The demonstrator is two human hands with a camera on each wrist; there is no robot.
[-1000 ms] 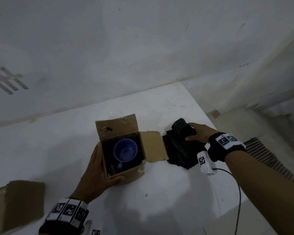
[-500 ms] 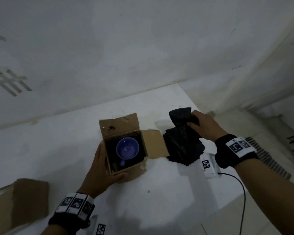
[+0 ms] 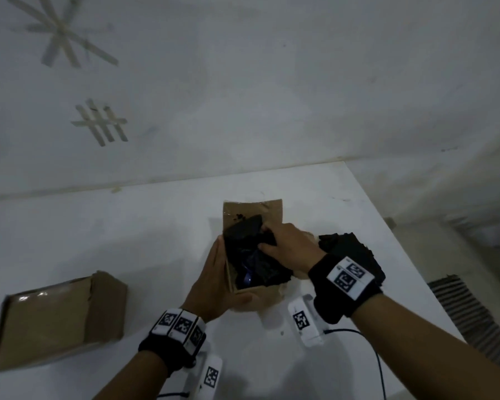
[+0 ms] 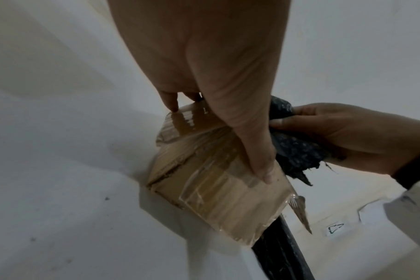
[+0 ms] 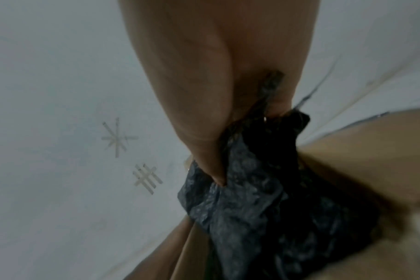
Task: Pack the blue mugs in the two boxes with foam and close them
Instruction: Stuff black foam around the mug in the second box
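My left hand (image 3: pixel 214 280) grips the open box (image 3: pixel 251 295), my right hand (image 3: pixel 289 246) pinches crumpled black foam (image 3: pixel 257 249) into it, mug (image 3: pixel 247 280) mostly hidden, only a blue glint.

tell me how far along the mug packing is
Done: a blue mug sits inside the open brown cardboard box. In hand: the right hand pushes black foam in over it while the left hand steadies the box. Left: closing its flaps. The second cardboard box lies at the left; its contents are hidden.
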